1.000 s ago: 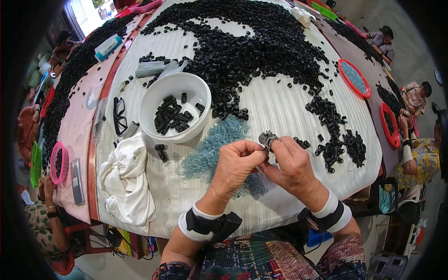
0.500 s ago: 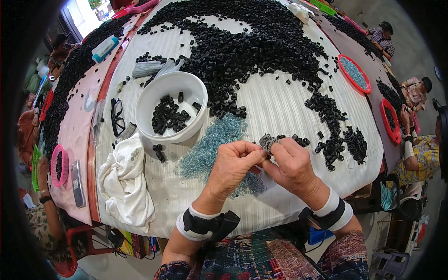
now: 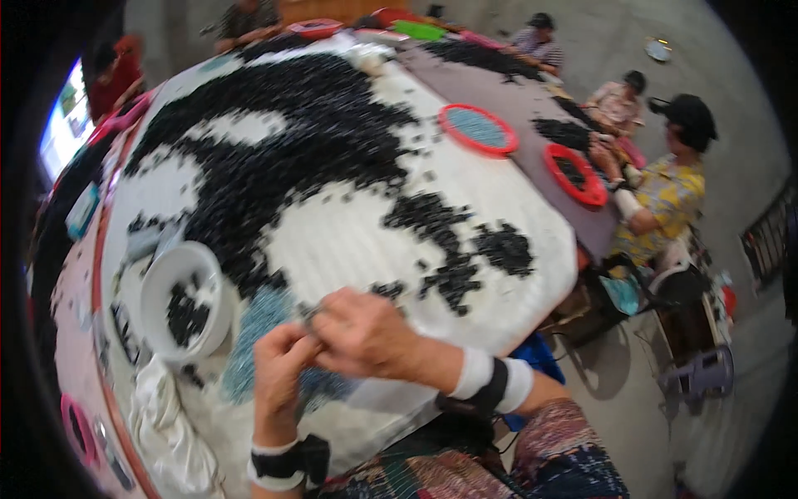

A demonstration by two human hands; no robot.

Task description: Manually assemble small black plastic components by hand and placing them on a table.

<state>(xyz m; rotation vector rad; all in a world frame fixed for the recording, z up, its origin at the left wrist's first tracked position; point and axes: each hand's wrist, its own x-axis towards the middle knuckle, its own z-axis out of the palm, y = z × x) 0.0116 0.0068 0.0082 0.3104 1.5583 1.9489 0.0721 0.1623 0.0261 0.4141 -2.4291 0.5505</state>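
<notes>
My left hand [image 3: 281, 359] and my right hand [image 3: 371, 334] meet over the near part of the white-covered table. Thumb and fingers of both are pinched together around a small greyish thing [image 3: 308, 313] at their tips; blur hides its kind. Beneath and beside them lies a pile of tiny blue-grey pieces [image 3: 249, 353]. To the left of that pile stands a white bowl [image 3: 150, 308], partly filled with short black cylindrical pieces [image 3: 186, 316]. A great heap of the same black pieces [image 3: 274, 150] spreads across the table beyond my hands.
A crumpled white cloth [image 3: 170, 424] lies near the left edge, with eyeglasses [image 3: 125, 334] by the bowl. A red-rimmed basket [image 3: 445, 125] of blue-grey pieces stands at the table's right side. A co-worker in a yellow patterned shirt [image 3: 665, 200] sits on the right.
The whole view has swung toward the right and blurred, so the table sits further left. Both hands stay pinched together over the blue-grey pile.
</notes>
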